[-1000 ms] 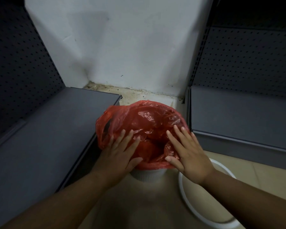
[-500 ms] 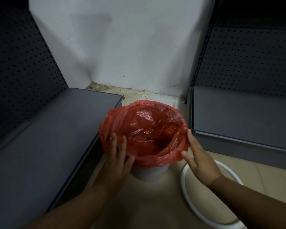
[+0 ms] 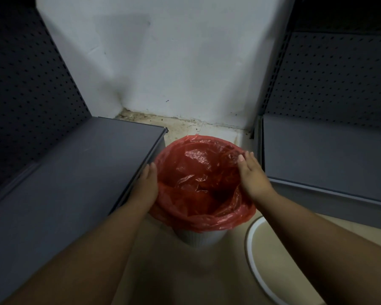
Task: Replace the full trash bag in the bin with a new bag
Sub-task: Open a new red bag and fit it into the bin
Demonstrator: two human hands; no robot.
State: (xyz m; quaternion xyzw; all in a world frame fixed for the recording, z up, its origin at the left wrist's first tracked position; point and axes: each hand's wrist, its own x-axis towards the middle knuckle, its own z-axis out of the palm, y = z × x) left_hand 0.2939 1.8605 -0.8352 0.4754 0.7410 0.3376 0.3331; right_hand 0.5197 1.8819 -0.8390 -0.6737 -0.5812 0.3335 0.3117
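Bin [image 3: 201,237], white and ribbed, on a beige floor [image 3: 185,278] in a corner between two grey shelves, near a white wall [image 3: 163,62]. Red bag [image 3: 198,183] lining the bin, mouth spread wide, edge folded over the rim and draped down the outside; only the lower part of the bin wall visible beneath it. Bag interior crinkled and glossy, nothing visible inside.

Left hand [image 3: 146,186] flat against the outer left side of the bag, fingers together and extended, wedged between bag and left shelf [image 3: 75,172]; nothing pinched. Right hand [image 3: 252,176] laid on the right rim of the bag, fingers straight and close together, thumb tip over the inner edge; contact with the film, no evident pinch.

White ring [image 3: 254,260] flat on the floor just beside the bin, at lower right, partly under the right forearm. Right shelf [image 3: 328,155] close behind the right hand. Dark perforated panels [image 3: 20,95] above both shelves.
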